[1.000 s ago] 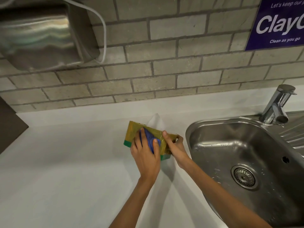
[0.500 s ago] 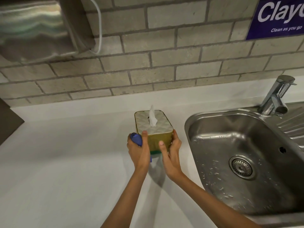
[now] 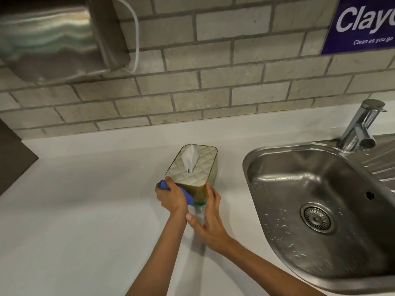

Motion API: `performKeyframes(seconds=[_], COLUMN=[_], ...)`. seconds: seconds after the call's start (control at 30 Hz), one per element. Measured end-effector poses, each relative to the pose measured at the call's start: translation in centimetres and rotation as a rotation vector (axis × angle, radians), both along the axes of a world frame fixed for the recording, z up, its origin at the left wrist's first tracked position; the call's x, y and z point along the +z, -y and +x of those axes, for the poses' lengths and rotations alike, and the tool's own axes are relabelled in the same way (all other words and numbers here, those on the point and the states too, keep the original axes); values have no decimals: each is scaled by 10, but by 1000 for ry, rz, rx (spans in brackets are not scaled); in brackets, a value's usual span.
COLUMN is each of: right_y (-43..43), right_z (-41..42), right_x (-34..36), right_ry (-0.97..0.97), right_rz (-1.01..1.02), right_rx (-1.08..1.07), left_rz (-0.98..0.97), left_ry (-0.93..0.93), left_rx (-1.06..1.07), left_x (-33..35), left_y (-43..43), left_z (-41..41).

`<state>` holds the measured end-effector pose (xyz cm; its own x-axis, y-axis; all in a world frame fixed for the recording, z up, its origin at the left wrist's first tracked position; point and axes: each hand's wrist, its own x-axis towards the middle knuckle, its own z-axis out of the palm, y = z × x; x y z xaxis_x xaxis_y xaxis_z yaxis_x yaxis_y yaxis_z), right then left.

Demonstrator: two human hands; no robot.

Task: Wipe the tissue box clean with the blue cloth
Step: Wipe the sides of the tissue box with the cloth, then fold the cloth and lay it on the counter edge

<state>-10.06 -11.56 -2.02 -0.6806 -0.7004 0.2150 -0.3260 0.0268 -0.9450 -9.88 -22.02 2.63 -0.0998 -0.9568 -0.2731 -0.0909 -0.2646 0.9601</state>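
The tissue box [image 3: 193, 167] stands upright on the white counter [image 3: 85, 210], gold-green with a quilted pale top and a white tissue sticking out. My left hand [image 3: 171, 197] is closed around the bunched blue cloth [image 3: 188, 196] and presses it against the box's near left corner. My right hand [image 3: 210, 214] rests against the box's near right side with fingers extended, steadying it; its thumb points left under my left wrist.
A steel sink [image 3: 320, 210] with a drain lies directly right of the box, with a chrome tap [image 3: 359, 127] behind it. A brick wall rises at the back, carrying a steel dispenser [image 3: 53, 37] at upper left and a purple sign [image 3: 363, 24].
The box went from lying tilted in both hands to standing upright on the counter. My left hand with the cloth moved from its broad face to the near left corner.
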Motion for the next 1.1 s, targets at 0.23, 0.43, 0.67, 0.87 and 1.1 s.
performKeyframes(seconds=[0.23, 0.43, 0.67, 0.87, 1.1], right_y=[-12, -44, -86, -124, -166], right_z=[4, 2, -19, -20, -32], right_x=[4, 15, 47, 38, 34], right_ry=[69, 349, 595, 662, 655], right_rz=[70, 35, 195, 287, 163], right_rx=[63, -2, 161, 114, -63], left_rz=[355, 543, 610, 516, 478], left_ry=[-222, -503, -400, -118, -53], left_rx=[-116, -369, -617, -817, -953], left_x=[13, 7, 15, 23, 11], left_y=[-3, -26, -79, -115, -127], left_z=[25, 71, 80, 72, 80])
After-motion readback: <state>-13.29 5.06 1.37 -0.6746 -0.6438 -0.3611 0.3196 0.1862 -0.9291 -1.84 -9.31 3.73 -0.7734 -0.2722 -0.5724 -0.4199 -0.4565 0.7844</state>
